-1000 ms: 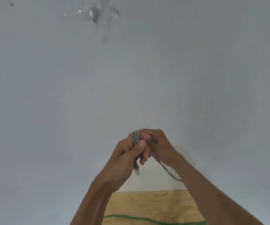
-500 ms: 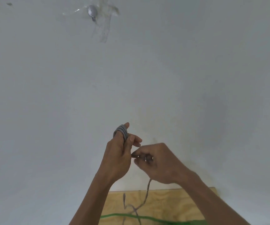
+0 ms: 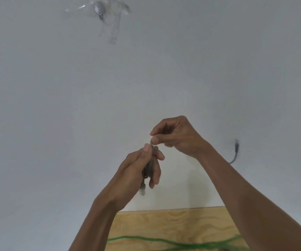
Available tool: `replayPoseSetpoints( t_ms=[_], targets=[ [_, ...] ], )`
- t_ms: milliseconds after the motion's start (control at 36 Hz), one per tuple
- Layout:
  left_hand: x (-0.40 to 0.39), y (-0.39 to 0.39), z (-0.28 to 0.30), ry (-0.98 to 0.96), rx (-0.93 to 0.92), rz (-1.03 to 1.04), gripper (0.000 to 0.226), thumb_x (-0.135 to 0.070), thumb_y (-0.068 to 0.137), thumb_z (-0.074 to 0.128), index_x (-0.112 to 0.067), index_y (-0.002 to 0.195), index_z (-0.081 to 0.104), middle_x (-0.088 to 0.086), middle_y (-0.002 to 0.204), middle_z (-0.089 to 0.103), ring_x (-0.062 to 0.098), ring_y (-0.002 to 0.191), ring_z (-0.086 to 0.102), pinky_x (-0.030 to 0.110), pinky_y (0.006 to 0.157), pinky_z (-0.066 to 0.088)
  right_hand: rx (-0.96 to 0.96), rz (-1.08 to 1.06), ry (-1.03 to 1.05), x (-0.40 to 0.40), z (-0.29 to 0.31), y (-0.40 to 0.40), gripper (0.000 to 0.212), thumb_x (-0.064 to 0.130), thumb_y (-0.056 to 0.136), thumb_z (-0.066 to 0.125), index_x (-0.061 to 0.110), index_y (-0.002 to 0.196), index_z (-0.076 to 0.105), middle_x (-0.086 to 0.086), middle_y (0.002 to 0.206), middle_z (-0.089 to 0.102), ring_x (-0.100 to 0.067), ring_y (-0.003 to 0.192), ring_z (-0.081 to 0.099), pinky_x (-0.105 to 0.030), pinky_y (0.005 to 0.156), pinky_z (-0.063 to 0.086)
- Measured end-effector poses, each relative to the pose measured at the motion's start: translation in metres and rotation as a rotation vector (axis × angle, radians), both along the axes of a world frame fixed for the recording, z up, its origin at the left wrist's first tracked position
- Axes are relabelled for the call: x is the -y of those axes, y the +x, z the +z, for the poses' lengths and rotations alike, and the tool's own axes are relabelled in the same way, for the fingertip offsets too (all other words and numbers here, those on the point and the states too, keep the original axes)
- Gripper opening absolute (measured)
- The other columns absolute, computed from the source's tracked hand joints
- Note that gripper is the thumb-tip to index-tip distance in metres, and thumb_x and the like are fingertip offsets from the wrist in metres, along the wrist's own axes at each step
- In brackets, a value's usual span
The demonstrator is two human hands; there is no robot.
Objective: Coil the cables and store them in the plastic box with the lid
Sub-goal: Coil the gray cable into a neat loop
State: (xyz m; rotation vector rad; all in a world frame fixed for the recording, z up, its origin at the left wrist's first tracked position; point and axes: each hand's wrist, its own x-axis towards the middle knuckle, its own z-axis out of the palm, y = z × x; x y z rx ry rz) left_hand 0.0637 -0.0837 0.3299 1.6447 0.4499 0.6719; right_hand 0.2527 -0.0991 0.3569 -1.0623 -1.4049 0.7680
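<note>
I hold a grey cable (image 3: 148,166) up in front of a white wall. My left hand (image 3: 139,171) is closed around its coiled loops, and a clear plug (image 3: 142,191) hangs just below that hand. My right hand (image 3: 177,136) sits above and to the right, pinching a strand of the same cable between thumb and forefinger. The cable's free end (image 3: 236,151) swings out in the air to the right of my right forearm. The plastic box is out of view.
A wooden tabletop (image 3: 173,227) shows at the bottom, with a green cable (image 3: 146,240) lying across it. A small metal fitting with clear tape (image 3: 99,8) sticks to the wall at the top.
My right hand has risen from below the left hand to above it, carrying the strand around. The dangling cable has lifted off the table, and its end now swings out at the right.
</note>
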Motion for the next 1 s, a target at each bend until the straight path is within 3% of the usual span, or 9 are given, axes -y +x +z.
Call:
replayPoseSetpoints(
  t_ms=[139, 250, 444, 556, 639, 778, 833, 917, 1000],
  targets=[
    [0.003, 0.01, 0.0, -0.209, 0.202, -0.088, 0.057, -0.048, 0.1, 0.034, -0.007, 0.106, 0.073, 0.011, 0.063, 0.057, 0.024, 0.062, 0.048, 0.057, 0.071, 0.033, -0.212, 0.095, -0.066, -0.002, -0.041, -0.018, 0.029, 0.05, 0.069, 0.082, 0.022, 0.076, 0.079, -0.032, 0.07, 0.065, -0.028, 0.065, 0.056, -0.048, 0.063, 0.037],
    [-0.003, 0.015, 0.003, -0.275, 0.285, -0.061, 0.049, -0.042, 0.102, 0.041, -0.006, 0.117, 0.069, 0.016, 0.072, 0.059, 0.024, 0.065, 0.055, 0.042, 0.065, 0.041, -0.193, 0.017, -0.172, 0.01, -0.072, -0.043, 0.039, 0.017, 0.088, 0.058, 0.026, 0.05, 0.063, -0.001, 0.046, 0.054, -0.021, 0.047, 0.046, -0.032, 0.049, 0.035],
    [-0.019, 0.012, 0.005, -0.156, 0.218, 0.064, 0.042, -0.037, 0.099, 0.04, -0.032, 0.088, 0.08, 0.022, 0.09, 0.06, 0.018, 0.083, 0.059, 0.036, 0.062, 0.048, 0.055, -0.097, -0.181, 0.029, -0.089, -0.056, 0.031, 0.025, 0.103, 0.05, 0.01, 0.08, 0.065, 0.006, 0.058, 0.057, -0.016, 0.051, 0.042, -0.026, 0.053, 0.035],
    [-0.027, 0.009, 0.002, 0.055, 0.053, 0.17, 0.045, -0.038, 0.103, 0.036, -0.037, 0.087, 0.078, 0.025, 0.094, 0.068, 0.032, 0.119, 0.056, 0.058, 0.098, 0.041, 0.19, -0.141, -0.183, 0.035, -0.081, -0.05, 0.018, 0.029, 0.097, 0.06, 0.016, 0.094, 0.073, 0.0, 0.062, 0.06, -0.01, 0.054, 0.051, -0.028, 0.057, 0.046],
    [-0.031, 0.006, -0.003, 0.161, -0.065, 0.164, 0.048, -0.031, 0.108, 0.031, -0.002, 0.097, 0.068, 0.003, 0.083, 0.074, 0.001, 0.123, 0.056, 0.038, 0.116, 0.033, 0.406, -0.166, -0.148, 0.041, -0.062, -0.042, 0.016, 0.027, 0.095, 0.062, 0.017, 0.088, 0.073, -0.006, 0.059, 0.059, -0.01, 0.051, 0.047, -0.033, 0.055, 0.046],
    [-0.036, 0.007, -0.009, 0.271, -0.135, 0.197, 0.052, -0.037, 0.105, 0.031, -0.001, 0.091, 0.066, -0.004, 0.089, 0.073, -0.015, 0.125, 0.047, 0.013, 0.099, 0.038, 0.526, -0.124, -0.122, 0.046, -0.022, -0.031, 0.014, 0.015, 0.091, 0.063, 0.021, 0.095, 0.075, 0.009, 0.066, 0.067, -0.007, 0.057, 0.061, -0.02, 0.061, 0.051],
    [-0.032, 0.008, -0.009, 0.269, -0.138, 0.187, 0.056, -0.042, 0.105, 0.028, -0.002, 0.091, 0.064, 0.006, 0.089, 0.071, 0.0, 0.099, 0.064, 0.016, 0.084, 0.046, 0.535, -0.05, -0.109, 0.045, -0.006, -0.029, 0.017, 0.007, 0.091, 0.061, 0.018, 0.094, 0.073, 0.005, 0.076, 0.073, -0.01, 0.075, 0.072, -0.03, 0.077, 0.059],
    [-0.022, 0.008, -0.006, 0.26, -0.148, 0.131, 0.064, -0.045, 0.107, 0.018, -0.005, 0.081, 0.061, 0.016, 0.075, 0.068, 0.015, 0.064, 0.059, 0.015, 0.059, 0.043, 0.624, -0.014, -0.045, 0.038, 0.014, -0.023, 0.017, 0.0, 0.088, 0.062, 0.015, 0.088, 0.071, 0.003, 0.078, 0.075, -0.013, 0.084, 0.073, -0.041, 0.092, 0.055],
    [-0.017, 0.006, -0.002, 0.145, -0.166, 0.077, 0.069, -0.051, 0.104, 0.015, -0.009, 0.087, 0.068, 0.014, 0.068, 0.067, 0.016, 0.059, 0.054, 0.016, 0.053, 0.04, 0.552, -0.018, -0.02, 0.027, 0.028, -0.008, 0.012, 0.009, 0.079, 0.08, 0.014, 0.084, 0.071, 0.0, 0.076, 0.075, -0.013, 0.069, 0.069, -0.034, 0.071, 0.058]
  ],
)
